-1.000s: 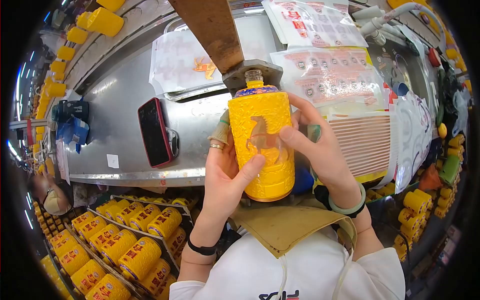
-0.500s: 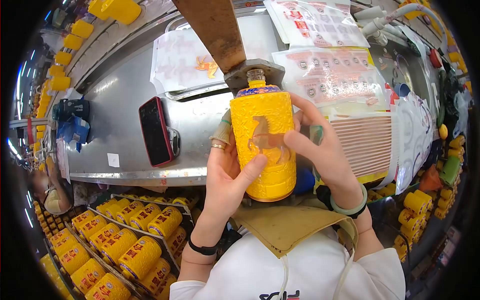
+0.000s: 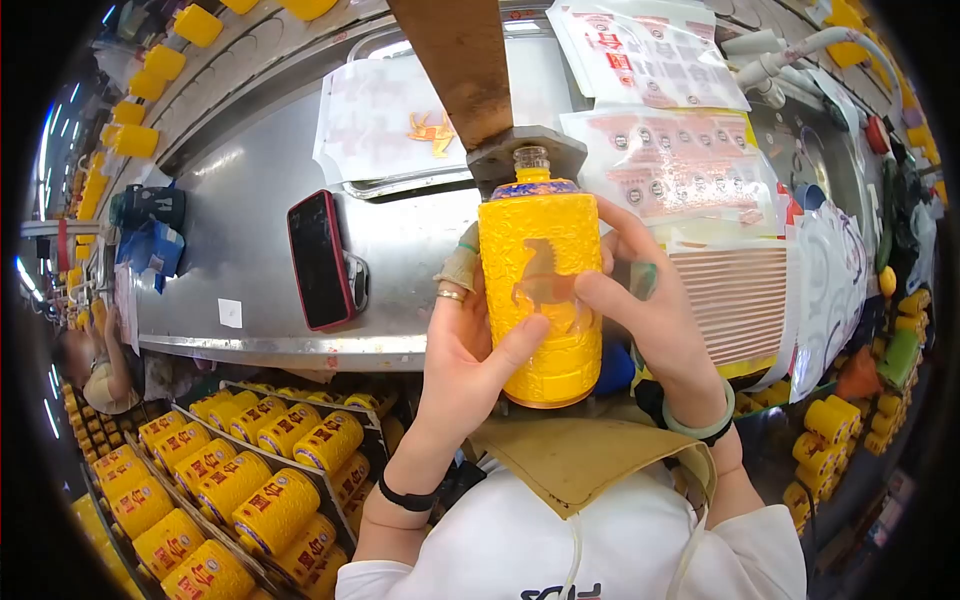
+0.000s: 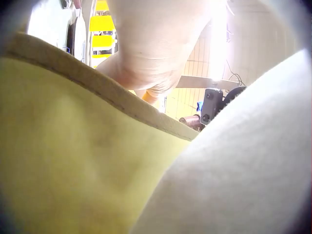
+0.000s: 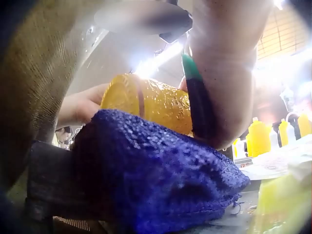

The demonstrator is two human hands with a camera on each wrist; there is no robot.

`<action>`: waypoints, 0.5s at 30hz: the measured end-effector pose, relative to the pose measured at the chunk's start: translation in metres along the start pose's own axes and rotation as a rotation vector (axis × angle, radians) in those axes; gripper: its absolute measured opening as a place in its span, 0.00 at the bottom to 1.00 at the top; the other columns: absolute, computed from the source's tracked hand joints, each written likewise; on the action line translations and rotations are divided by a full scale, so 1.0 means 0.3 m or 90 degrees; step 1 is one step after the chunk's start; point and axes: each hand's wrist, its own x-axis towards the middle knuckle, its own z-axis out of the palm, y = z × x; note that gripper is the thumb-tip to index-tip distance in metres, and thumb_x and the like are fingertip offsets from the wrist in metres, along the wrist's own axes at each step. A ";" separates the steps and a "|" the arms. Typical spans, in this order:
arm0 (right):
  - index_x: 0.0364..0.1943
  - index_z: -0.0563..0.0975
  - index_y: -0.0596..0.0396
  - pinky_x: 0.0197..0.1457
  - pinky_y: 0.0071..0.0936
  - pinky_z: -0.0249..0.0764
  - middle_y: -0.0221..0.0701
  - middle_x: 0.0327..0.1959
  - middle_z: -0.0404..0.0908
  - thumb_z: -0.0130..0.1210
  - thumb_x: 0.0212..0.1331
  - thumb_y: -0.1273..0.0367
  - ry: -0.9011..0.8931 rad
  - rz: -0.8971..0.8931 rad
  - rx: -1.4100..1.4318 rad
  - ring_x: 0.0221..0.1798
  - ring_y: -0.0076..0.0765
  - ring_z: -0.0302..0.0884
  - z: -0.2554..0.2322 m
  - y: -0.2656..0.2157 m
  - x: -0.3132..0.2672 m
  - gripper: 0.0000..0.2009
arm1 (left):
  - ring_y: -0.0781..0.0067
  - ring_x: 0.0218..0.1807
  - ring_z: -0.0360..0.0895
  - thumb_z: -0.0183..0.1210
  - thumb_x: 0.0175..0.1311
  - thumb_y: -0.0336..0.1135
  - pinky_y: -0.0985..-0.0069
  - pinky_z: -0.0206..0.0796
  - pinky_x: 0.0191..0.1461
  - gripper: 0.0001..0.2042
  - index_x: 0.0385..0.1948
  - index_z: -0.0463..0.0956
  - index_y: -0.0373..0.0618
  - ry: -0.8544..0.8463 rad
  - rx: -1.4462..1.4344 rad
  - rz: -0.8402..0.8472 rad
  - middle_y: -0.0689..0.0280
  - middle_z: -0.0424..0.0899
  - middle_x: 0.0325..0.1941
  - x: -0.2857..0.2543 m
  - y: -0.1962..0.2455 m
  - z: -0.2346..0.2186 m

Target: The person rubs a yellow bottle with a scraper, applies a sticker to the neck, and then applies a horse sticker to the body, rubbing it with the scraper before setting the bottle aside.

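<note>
A yellow embossed bottle [image 3: 540,222] with a clear glass neck lies between both hands, its neck end at a hexagonal metal block [image 3: 560,150]. On its front is a brown horse decal [image 3: 541,272]. My left hand [image 3: 462,362] grips the bottle's left side, thumb on the front just below the horse. A finger cot covers one finger of that hand. From the other side my right hand [image 3: 655,318] holds it, the thumb pressing on the horse's hind part. Green tape wraps one right finger. The left wrist view shows mostly apron and sleeve.
A rusty bar [image 3: 455,60] runs above the steel bench. Transfer sheets [image 3: 675,175] lie to the right, a decal sheet [image 3: 370,120] behind and a red-cased phone [image 3: 318,260] left. A blue cloth [image 5: 161,170] sits beneath the bottle. Racks of yellow bottles [image 3: 278,510] stand lower left.
The whole head view has shifted, so bench, bottle and hands appear slightly further right. My right thumb has slid a little lower on the horse. Both hands keep their hold.
</note>
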 end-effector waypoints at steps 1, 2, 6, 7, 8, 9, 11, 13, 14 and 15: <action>0.76 0.64 0.61 0.51 0.18 0.70 0.21 0.40 0.71 0.67 0.67 0.71 0.002 -0.002 0.002 0.45 0.17 0.71 0.001 -0.001 -0.001 0.35 | 0.62 0.80 0.61 0.64 0.70 0.23 0.62 0.54 0.82 0.41 0.80 0.47 0.35 0.002 0.000 0.002 0.54 0.61 0.80 0.000 0.000 -0.002; 0.76 0.64 0.61 0.51 0.18 0.70 0.21 0.40 0.71 0.68 0.67 0.71 0.005 -0.005 0.004 0.45 0.17 0.71 0.002 -0.001 -0.001 0.35 | 0.62 0.81 0.60 0.64 0.70 0.23 0.62 0.54 0.83 0.41 0.80 0.46 0.35 -0.003 0.002 0.002 0.54 0.61 0.80 0.000 0.000 -0.003; 0.76 0.64 0.61 0.50 0.18 0.70 0.21 0.39 0.70 0.68 0.67 0.71 0.003 -0.007 -0.007 0.45 0.17 0.71 0.000 0.000 0.002 0.35 | 0.61 0.81 0.60 0.64 0.69 0.23 0.62 0.53 0.83 0.41 0.80 0.47 0.35 -0.001 0.003 -0.002 0.54 0.61 0.80 -0.002 0.001 -0.001; 0.76 0.64 0.61 0.50 0.18 0.71 0.21 0.39 0.71 0.68 0.67 0.71 0.009 -0.012 -0.014 0.44 0.17 0.71 0.000 0.003 0.002 0.36 | 0.61 0.81 0.60 0.64 0.69 0.23 0.62 0.53 0.83 0.41 0.80 0.47 0.35 0.000 0.003 -0.001 0.54 0.61 0.80 -0.002 0.000 -0.003; 0.76 0.64 0.61 0.50 0.19 0.71 0.21 0.39 0.71 0.68 0.67 0.71 0.015 -0.017 -0.021 0.44 0.17 0.72 -0.001 0.006 0.003 0.36 | 0.61 0.81 0.60 0.64 0.70 0.23 0.62 0.53 0.83 0.41 0.80 0.47 0.35 -0.003 0.006 0.006 0.54 0.61 0.80 -0.001 -0.001 -0.006; 0.76 0.64 0.61 0.50 0.19 0.71 0.21 0.39 0.71 0.68 0.67 0.71 0.014 -0.018 -0.022 0.44 0.17 0.72 -0.002 0.006 0.003 0.36 | 0.61 0.81 0.60 0.63 0.70 0.23 0.62 0.53 0.83 0.41 0.80 0.47 0.34 -0.005 0.010 0.014 0.54 0.61 0.79 0.001 -0.002 -0.008; 0.76 0.63 0.62 0.48 0.19 0.72 0.22 0.39 0.71 0.67 0.67 0.71 0.009 -0.013 -0.028 0.43 0.18 0.72 -0.005 0.005 0.004 0.36 | 0.62 0.80 0.61 0.63 0.71 0.24 0.62 0.53 0.83 0.40 0.80 0.47 0.34 0.006 -0.012 0.008 0.54 0.62 0.79 0.013 0.006 -0.004; 0.76 0.63 0.62 0.48 0.19 0.72 0.22 0.39 0.71 0.67 0.67 0.72 0.012 -0.003 -0.033 0.42 0.18 0.73 0.002 -0.010 0.002 0.36 | 0.62 0.80 0.61 0.62 0.72 0.25 0.63 0.53 0.82 0.39 0.79 0.48 0.34 0.019 -0.034 0.004 0.54 0.63 0.79 0.025 0.018 0.002; 0.76 0.63 0.62 0.47 0.20 0.72 0.22 0.38 0.71 0.67 0.67 0.72 0.017 0.007 -0.037 0.42 0.18 0.73 0.006 -0.015 0.001 0.35 | 0.63 0.80 0.62 0.62 0.73 0.25 0.63 0.54 0.82 0.38 0.79 0.49 0.34 0.024 -0.026 -0.015 0.54 0.63 0.78 0.031 0.026 0.008; 0.76 0.63 0.62 0.47 0.20 0.72 0.22 0.38 0.71 0.67 0.67 0.72 0.013 0.005 -0.039 0.42 0.18 0.73 0.008 -0.016 0.002 0.35 | 0.64 0.79 0.62 0.61 0.74 0.26 0.63 0.54 0.82 0.37 0.79 0.49 0.34 0.028 -0.019 -0.033 0.54 0.64 0.78 0.036 0.030 0.012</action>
